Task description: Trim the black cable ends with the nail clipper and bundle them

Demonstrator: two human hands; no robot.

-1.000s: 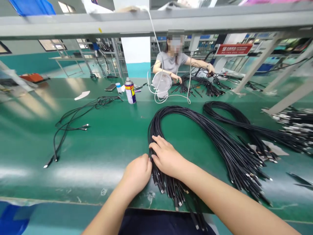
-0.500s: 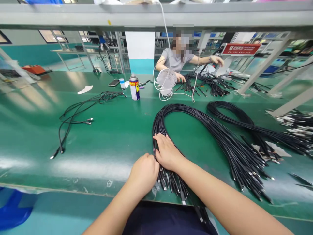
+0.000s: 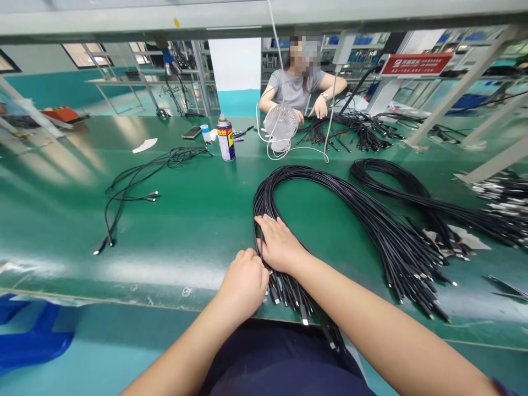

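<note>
A thick bundle of black cables (image 3: 330,181) lies in an arch on the green table, its connector ends spread at the lower right and near the front edge. My right hand (image 3: 280,245) rests on the bundle's left leg, fingers stretched out flat over the cables. Just beside it, my left hand (image 3: 246,280) is closed around a black cable at the bundle's left edge; its fingertips are mostly hidden. Metal-tipped connectors (image 3: 304,313) stick out below both hands, some hanging past the table edge.
Loose cables (image 3: 124,187) lie at left. Behind stand a spray can (image 3: 226,140), a small white fan (image 3: 280,126) with its cord, and a phone (image 3: 192,132). More cable bundles (image 3: 396,187) and tweezers (image 3: 507,286) are at right. A co-worker (image 3: 297,88) sits opposite, handling cables.
The camera view has shifted slightly. My hands keep nearly the same hold on the bundle. The co-worker's outstretched arm has come in and down to the cables on the far side.
</note>
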